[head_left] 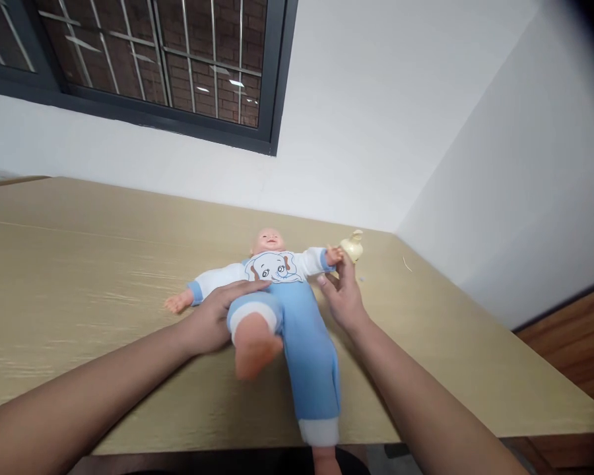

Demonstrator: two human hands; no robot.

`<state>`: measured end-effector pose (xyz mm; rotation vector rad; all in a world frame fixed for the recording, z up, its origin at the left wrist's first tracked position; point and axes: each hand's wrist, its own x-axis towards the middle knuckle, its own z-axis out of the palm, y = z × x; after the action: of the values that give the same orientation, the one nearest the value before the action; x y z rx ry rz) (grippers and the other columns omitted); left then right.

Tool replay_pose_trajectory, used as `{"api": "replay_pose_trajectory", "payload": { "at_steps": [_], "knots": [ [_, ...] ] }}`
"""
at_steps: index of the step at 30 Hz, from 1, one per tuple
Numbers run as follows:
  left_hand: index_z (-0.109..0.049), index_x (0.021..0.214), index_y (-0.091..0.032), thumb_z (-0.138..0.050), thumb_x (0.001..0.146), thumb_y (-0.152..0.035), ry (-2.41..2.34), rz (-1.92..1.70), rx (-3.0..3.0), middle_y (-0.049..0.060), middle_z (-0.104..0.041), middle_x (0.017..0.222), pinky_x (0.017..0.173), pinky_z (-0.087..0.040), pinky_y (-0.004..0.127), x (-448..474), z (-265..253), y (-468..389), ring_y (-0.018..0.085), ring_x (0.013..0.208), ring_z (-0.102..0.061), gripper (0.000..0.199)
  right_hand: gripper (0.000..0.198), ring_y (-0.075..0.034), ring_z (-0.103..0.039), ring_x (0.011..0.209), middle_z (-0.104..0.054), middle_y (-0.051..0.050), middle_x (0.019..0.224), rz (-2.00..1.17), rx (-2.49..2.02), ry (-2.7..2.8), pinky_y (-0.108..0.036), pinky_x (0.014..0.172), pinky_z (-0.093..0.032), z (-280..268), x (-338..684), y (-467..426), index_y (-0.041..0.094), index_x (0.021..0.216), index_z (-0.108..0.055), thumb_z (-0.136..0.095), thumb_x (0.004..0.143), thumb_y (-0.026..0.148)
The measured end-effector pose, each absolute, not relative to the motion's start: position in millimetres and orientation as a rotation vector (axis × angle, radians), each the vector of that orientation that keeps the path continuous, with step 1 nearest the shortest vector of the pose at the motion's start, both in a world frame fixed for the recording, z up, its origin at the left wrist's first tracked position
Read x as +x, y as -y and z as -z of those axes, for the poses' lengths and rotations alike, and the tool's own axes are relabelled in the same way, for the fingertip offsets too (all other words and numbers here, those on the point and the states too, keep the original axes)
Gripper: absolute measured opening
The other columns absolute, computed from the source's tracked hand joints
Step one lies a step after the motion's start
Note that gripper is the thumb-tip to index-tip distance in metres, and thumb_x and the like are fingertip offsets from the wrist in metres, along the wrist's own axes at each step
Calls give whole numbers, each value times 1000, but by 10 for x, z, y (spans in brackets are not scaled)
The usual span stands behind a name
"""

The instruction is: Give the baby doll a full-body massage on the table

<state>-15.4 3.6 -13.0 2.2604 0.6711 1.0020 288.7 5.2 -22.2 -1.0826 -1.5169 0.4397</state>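
A baby doll (304, 336) in a blue-and-white suit with an animal face on its chest lies on its back, feet toward me. One of its legs sticks up toward me, and that foot is blurred. My left hand (215, 320) rests against the raised leg, its fingers stretched flat across the doll's belly; the thumb is hidden. By the doll's outstretched arm on the right is my right hand (345, 297), thumb apart from the fingers. Its fingertips touch or nearly touch the doll's small hand. Just beyond them stands a cream-yellow toy-like object (352, 245), partly covered.
The doll lies on a wood-toned table (103, 244), whose near edge runs under its lower foot. White walls (366, 119) meet in a corner behind, with a barred window (168, 59) at upper left. A thin pale strip (406, 264) lies at the right.
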Motion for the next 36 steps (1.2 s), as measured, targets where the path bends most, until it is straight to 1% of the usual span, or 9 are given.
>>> {"api": "replay_pose_trajectory", "payload": {
  "at_steps": [2,5,8,12,16,20,25,31,36],
  "knots": [
    [-65,130,-27,-64,89,-26,-669,-1031,2207,8,-67,128,101,-51,44,-105,163,-56,26,116,-64,40,85,-29,-28,151,-25,-8,165,-369,-1119,1748,-52,122,-29,175,2731,63,30,159,-20,-66,89,48],
    [-73,116,-25,-66,89,-25,-636,-1055,2217,7,-72,116,98,-53,42,-38,182,-65,24,108,-67,27,73,-31,-7,156,-14,-2,168,-288,-1212,2018,-58,125,-12,120,2568,162,34,156,-31,-61,92,52],
    [-73,114,-25,-67,88,-23,-620,-1083,2247,7,-72,115,97,-52,42,-16,181,-62,23,108,-67,26,68,-33,0,156,-9,0,169,-272,-1254,2136,-62,124,-10,104,2525,176,36,152,-39,-61,91,54],
    [-69,121,-25,-64,90,-23,-625,-1050,2281,8,-69,117,95,-52,42,-57,151,-51,24,108,-66,32,70,-31,-14,155,-17,-3,168,-267,-1230,2008,-58,124,-19,163,2604,108,33,155,-35,-62,91,47],
    [-61,132,-28,-62,90,-27,-603,-960,2388,8,-65,123,100,-49,44,-108,77,-9,26,114,-62,42,76,-28,-44,142,-39,-9,159,-302,-1273,1617,-50,114,-41,208,2800,-28,30,157,-24,-59,93,48],
    [-46,146,-31,-73,80,-33,-542,-751,2547,11,-50,141,108,-44,47,-154,26,47,31,128,-53,72,61,-25,-68,108,-63,-9,132,-502,-1420,1204,-45,96,-56,210,3054,-193,28,144,-42,-59,91,54],
    [-37,152,-32,-78,73,-32,-608,-572,2618,12,-36,153,113,-40,49,-188,39,77,35,139,-42,89,36,-19,-73,76,-72,-10,106,-1140,-1366,565,-35,71,-63,292,3230,-365,23,120,-57,-49,96,49],
    [-44,147,-28,-63,89,-26,-657,-808,2376,11,-54,143,112,-41,49,-162,55,56,29,133,-51,61,43,-25,-67,113,-66,-9,129,-839,-1258,968,-42,93,-58,298,3119,-281,25,129,-56,-53,94,51],
    [-31,154,-25,-60,91,-26,-669,-955,2073,11,-63,132,96,-55,40,-126,138,-20,25,114,-65,69,80,-29,-20,154,-20,-7,167,-390,-1215,1609,-54,120,-30,227,2786,-25,31,157,-25,-61,90,54]
  ]
}}
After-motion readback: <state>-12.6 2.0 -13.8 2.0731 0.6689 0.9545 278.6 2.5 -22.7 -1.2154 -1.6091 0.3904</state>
